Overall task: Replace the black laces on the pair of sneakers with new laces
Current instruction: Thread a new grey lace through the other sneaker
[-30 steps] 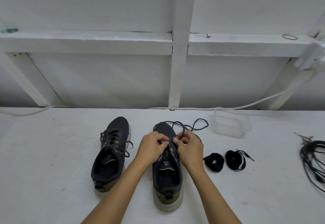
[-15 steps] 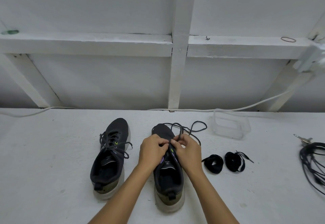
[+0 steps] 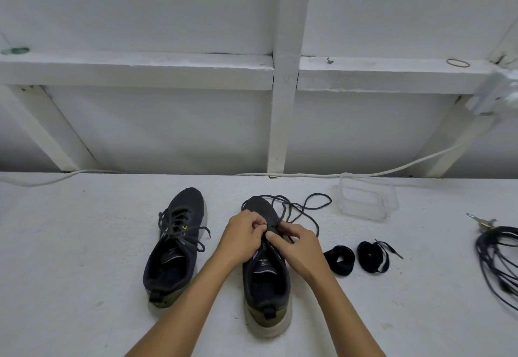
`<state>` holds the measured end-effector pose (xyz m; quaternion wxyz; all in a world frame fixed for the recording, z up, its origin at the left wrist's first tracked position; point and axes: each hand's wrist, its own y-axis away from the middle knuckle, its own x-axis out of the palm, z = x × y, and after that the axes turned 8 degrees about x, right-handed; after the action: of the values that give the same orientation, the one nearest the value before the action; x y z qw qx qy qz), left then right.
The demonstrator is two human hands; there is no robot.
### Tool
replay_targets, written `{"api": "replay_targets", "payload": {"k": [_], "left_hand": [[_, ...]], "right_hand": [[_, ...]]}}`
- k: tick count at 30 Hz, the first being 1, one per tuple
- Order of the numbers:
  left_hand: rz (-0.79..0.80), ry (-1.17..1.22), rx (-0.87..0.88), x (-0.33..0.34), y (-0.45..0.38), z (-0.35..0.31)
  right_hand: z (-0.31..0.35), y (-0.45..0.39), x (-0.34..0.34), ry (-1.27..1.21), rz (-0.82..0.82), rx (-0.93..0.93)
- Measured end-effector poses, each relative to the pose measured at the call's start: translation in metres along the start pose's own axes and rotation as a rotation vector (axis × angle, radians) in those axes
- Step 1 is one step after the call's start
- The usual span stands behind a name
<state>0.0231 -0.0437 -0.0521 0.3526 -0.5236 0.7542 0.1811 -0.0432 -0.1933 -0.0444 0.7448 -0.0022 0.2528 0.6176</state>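
Observation:
Two dark sneakers stand toes away from me on a white surface. The left sneaker (image 3: 175, 247) is still laced, its ends lying loose. Over the lace area of the right sneaker (image 3: 265, 278) my left hand (image 3: 242, 237) and my right hand (image 3: 298, 244) meet, both pinching its old black lace (image 3: 304, 208), which loops loose past the toe. Two coiled bundles of new black laces (image 3: 339, 260) (image 3: 372, 257) lie just right of that shoe. My fingers hide the eyelets under them.
A clear plastic container (image 3: 367, 201) sits behind the lace bundles. A tangle of black cable (image 3: 499, 261) and a metal key (image 3: 482, 220) lie at the far right. A white cable (image 3: 392, 171) runs along the wall's foot.
Both hands have crept slightly toward the toe of the right sneaker, and the loose lace loop beyond the toe has grown and spread to the right.

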Motion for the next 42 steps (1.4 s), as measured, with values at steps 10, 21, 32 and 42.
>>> {"api": "replay_targets", "payload": {"k": [10, 21, 32, 42], "left_hand": [[0.034, -0.053, 0.107, -0.005, 0.002, 0.001], [-0.269, 0.508, -0.104, -0.028, 0.021, 0.0], [-0.027, 0.189, -0.078, -0.054, 0.003, -0.007], [0.02, 0.228, 0.012, -0.056, -0.007, -0.047]], "right_hand": [[0.008, 0.006, 0.005, 0.069, -0.016, 0.081], [0.012, 0.01, 0.021, 0.092, -0.083, 0.114], [0.029, 0.012, 0.022, 0.223, 0.001, 0.176], [0.03, 0.009, 0.033, 0.361, -0.09, 0.214]]}}
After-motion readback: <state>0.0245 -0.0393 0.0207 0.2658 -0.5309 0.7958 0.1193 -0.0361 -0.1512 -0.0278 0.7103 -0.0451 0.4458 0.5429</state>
